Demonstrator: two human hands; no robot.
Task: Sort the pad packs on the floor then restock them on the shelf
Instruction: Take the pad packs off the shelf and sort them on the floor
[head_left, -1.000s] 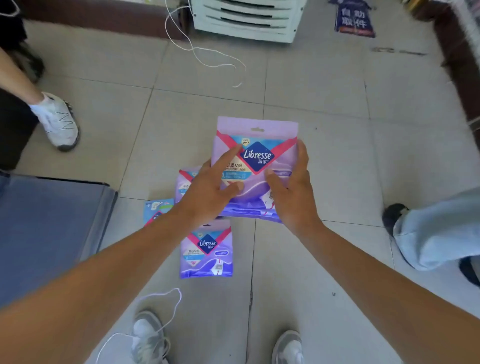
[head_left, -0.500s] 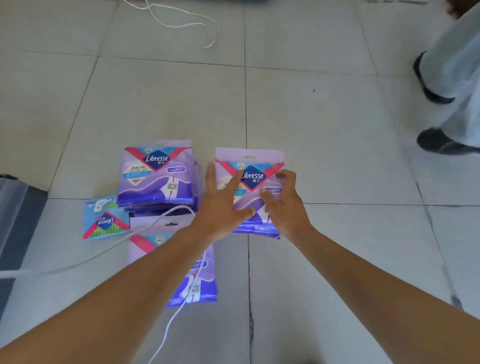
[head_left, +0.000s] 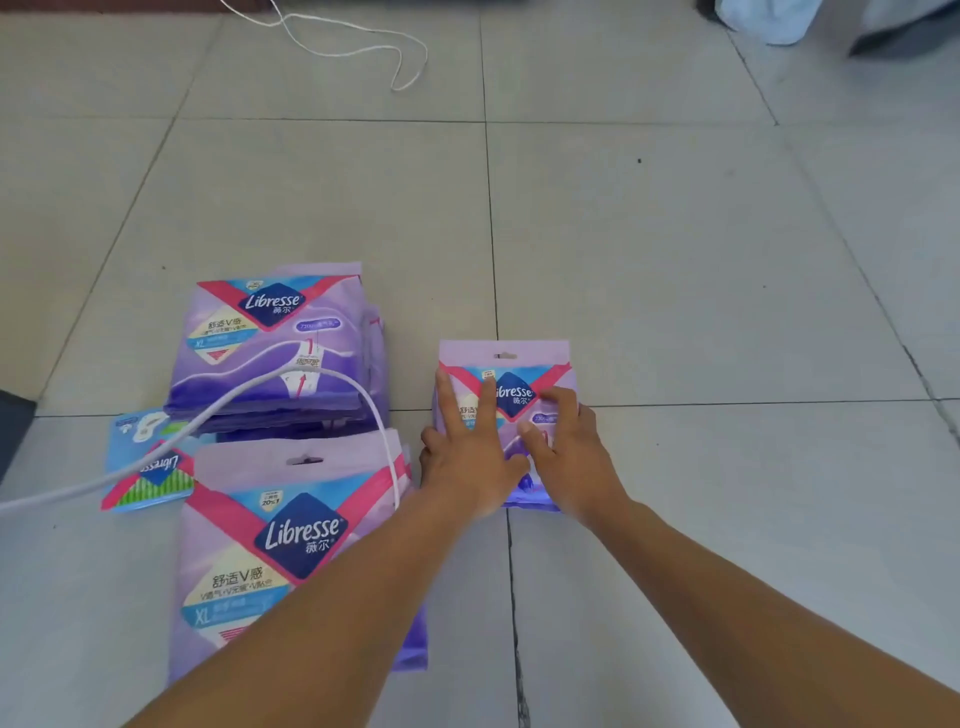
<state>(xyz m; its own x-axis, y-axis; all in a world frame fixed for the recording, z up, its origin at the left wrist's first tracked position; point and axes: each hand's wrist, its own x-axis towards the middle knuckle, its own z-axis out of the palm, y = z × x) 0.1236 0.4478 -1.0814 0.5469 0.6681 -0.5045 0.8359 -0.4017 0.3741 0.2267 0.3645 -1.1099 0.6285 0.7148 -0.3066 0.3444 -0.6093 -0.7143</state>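
Both hands' grip: left hand (head_left: 470, 467) and right hand (head_left: 569, 462) pressed flat, fingers spread, on pad pack (head_left: 506, 364) lying on floor (head_left: 675, 260), right of stacked packs (head_left: 275, 343). Likely light, soft, slick film; pinch its side edges.

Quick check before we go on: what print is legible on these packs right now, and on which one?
"Libresse", "薇尔", "舒适V感", "XL", "20%": nearest purple pack.
"Libresse", "薇尔", "舒适V感", "XL": top pack of the purple stack; its oval label is too blurred.
"Libresse", seen upside down: small blue pack.
"...bresse", "薇尔": pack under the left hand and right hand; the rest is covered.
All fine print is unreadable.
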